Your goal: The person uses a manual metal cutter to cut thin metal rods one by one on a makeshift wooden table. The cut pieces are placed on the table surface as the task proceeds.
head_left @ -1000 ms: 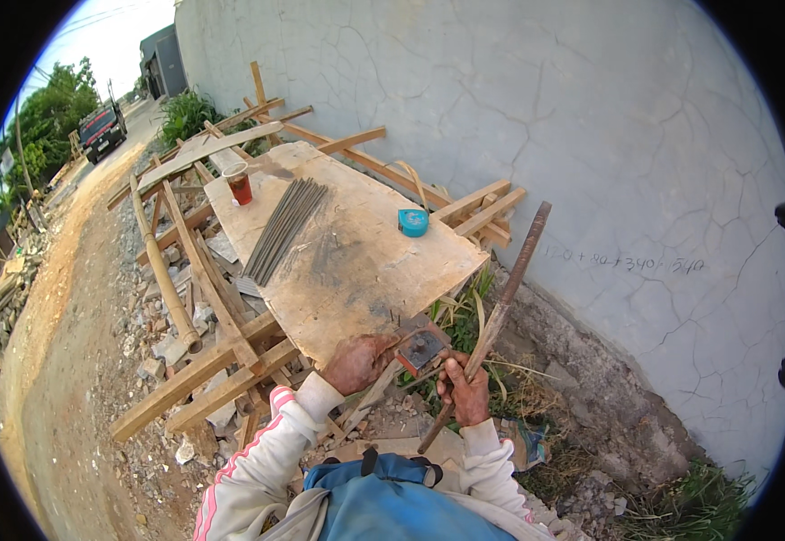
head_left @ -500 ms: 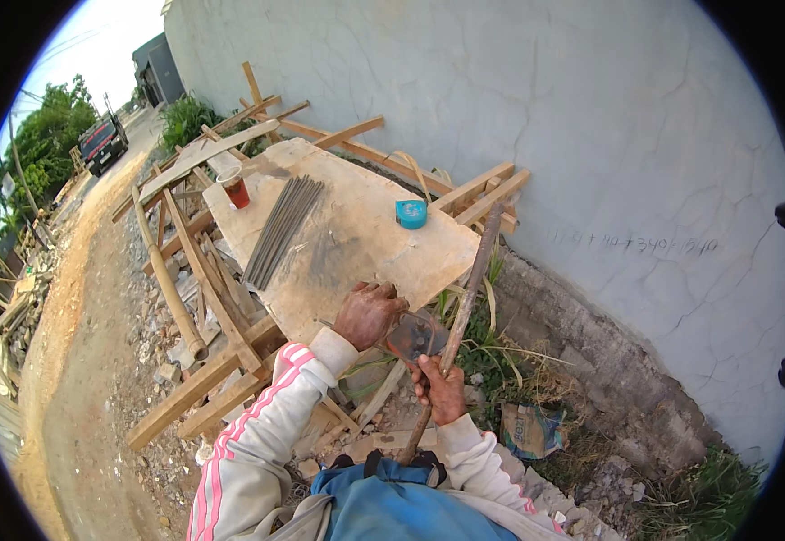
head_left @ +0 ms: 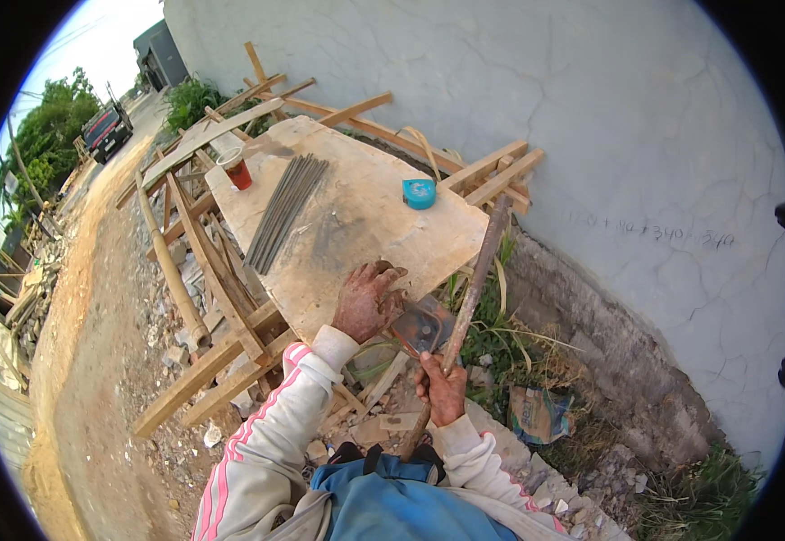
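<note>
My left hand [head_left: 368,301] is over the near edge of a stained board [head_left: 383,248], its fingers loosened and apart. Just right of it is a rusty metal plate [head_left: 426,326] with a small fitting on top. A thin bent rod seems to lie at the plate's left side, partly hidden. My right hand [head_left: 444,389] wraps round a long brown bar [head_left: 474,293], which slants from near my body up past the board's right corner. On the board lie a bundle of thin steel rods [head_left: 286,214] and a teal tape measure [head_left: 419,193].
A cup of red drink [head_left: 237,171] stands at the board's left edge. Timber beams [head_left: 217,279] and a bamboo pole [head_left: 172,270] lie to the left over rubble. A cracked grey wall [head_left: 591,135] runs along the right. A vehicle [head_left: 107,131] is far off on the dirt road.
My left hand has loosened from a curled grip and lifted slightly, its fingers spreading. My right hand keeps its hold on the bar. The view has shifted a little.
</note>
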Available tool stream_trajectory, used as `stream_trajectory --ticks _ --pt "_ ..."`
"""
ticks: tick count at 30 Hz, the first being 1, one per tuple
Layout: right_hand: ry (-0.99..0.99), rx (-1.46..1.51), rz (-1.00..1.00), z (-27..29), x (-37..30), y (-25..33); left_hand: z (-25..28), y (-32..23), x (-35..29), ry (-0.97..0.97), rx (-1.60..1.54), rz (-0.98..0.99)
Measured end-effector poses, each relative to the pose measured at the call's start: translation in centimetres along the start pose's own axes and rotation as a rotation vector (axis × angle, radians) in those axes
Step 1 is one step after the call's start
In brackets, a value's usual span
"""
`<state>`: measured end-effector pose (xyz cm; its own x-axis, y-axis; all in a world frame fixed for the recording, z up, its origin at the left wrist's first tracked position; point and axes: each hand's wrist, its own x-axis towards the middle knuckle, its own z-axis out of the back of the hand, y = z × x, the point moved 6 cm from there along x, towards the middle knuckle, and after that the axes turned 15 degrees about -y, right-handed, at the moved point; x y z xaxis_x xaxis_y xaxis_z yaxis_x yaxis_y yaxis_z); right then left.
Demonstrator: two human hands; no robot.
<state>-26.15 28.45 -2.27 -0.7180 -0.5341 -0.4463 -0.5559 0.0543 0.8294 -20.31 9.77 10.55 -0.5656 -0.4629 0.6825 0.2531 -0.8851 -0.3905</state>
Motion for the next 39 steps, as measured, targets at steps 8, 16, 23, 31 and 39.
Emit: stream_trajectory --ticks 8,16,23,31,39 --pt "-0.098 -0.024 0.005 0.0 -0.3 -0.6 1.7 -2.8 -7.2 0.2 -0.084 -0.089" --pt "-0.255 -0.041 0.095 -0.7 -0.8 -1.5 -0.9 -3.2 -8.4 0.343 -0.085 -0.3" --pt "-0.354 0.071 0.411 -0.2 -5.1 1.5 0.1 -1.8 -7.5 0.35 -0.095 -0.415" --pt "-0.447 -0.324 0.767 6.4 -14.0 4.4 -0.4 -0.2 -7.6 0.273 -0.195 -0.377" --pt "-0.453 -0.408 0.244 5.8 -22.8 -2.0 -0.9 0.7 -7.6 0.372 -0.226 -0.442"
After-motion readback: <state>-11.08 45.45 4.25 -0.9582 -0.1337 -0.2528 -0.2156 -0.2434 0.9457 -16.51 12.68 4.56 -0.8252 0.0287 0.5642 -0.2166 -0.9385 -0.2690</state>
